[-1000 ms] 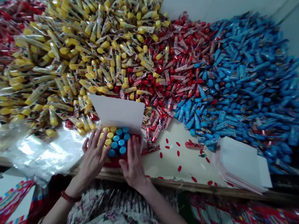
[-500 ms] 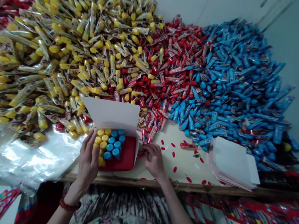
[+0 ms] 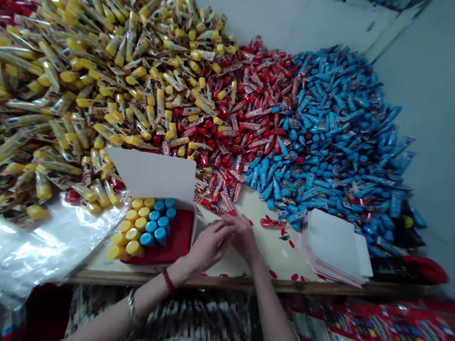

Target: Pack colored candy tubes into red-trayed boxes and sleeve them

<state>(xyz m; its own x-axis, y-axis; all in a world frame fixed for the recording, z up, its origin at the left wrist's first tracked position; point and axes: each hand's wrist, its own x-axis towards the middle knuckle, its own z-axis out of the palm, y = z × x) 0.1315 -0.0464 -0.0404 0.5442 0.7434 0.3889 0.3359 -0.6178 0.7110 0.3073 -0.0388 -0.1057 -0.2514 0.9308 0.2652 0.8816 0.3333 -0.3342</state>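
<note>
My left hand point(image 3: 210, 246) and my right hand point(image 3: 245, 239) meet just right of an open box, their fingers touching above the cream table top. I cannot see whether anything small lies between them. The box has a red base point(image 3: 180, 240) and a raised white lid point(image 3: 150, 175). Inside stand yellow-capped tubes point(image 3: 133, 230) and blue-capped tubes point(image 3: 155, 222) in rows. A loose red-wrapped sweet point(image 3: 273, 223) lies right of my right hand.
Large heaps of yellow point(image 3: 96, 77), red point(image 3: 236, 109) and blue point(image 3: 336, 130) wrapped tubes fill the table's back. A stack of white-topped cards point(image 3: 336, 246) sits right, clear plastic film point(image 3: 14, 252) left. The wooden table edge point(image 3: 236, 282) runs in front.
My left hand has left the box's left side and moved right, joining my right hand beside the box. The view has drifted, so the box appears further left.
</note>
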